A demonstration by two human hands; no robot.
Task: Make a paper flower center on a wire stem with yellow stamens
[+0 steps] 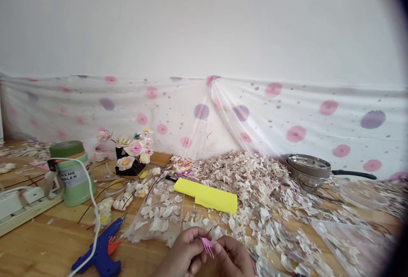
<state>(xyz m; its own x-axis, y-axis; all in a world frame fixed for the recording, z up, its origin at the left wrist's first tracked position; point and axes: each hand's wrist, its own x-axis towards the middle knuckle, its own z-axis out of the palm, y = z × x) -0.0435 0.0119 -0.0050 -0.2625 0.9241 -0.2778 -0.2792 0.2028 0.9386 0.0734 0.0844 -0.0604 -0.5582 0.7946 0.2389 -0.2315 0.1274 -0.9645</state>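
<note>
My left hand (185, 253) and my right hand (234, 258) meet at the bottom edge of the view, fingers pinched together on a small pink fringed paper piece (208, 246) held between them. Just beyond the hands lies a clear plastic sheet (157, 217) strewn with pale shell-like petals. A folded yellow paper (207, 195) lies behind it. A blue glue gun (101, 251) with a white cord rests on the wooden table to the left of my left hand.
A big heap of pale petals (264, 192) covers the table's right half. A green tumbler (72, 174), a white power strip (19, 207), a black pot of handmade flowers (134, 151) and a metal pan (310, 168) stand farther back. Flowered plastic sheeting hangs along the wall.
</note>
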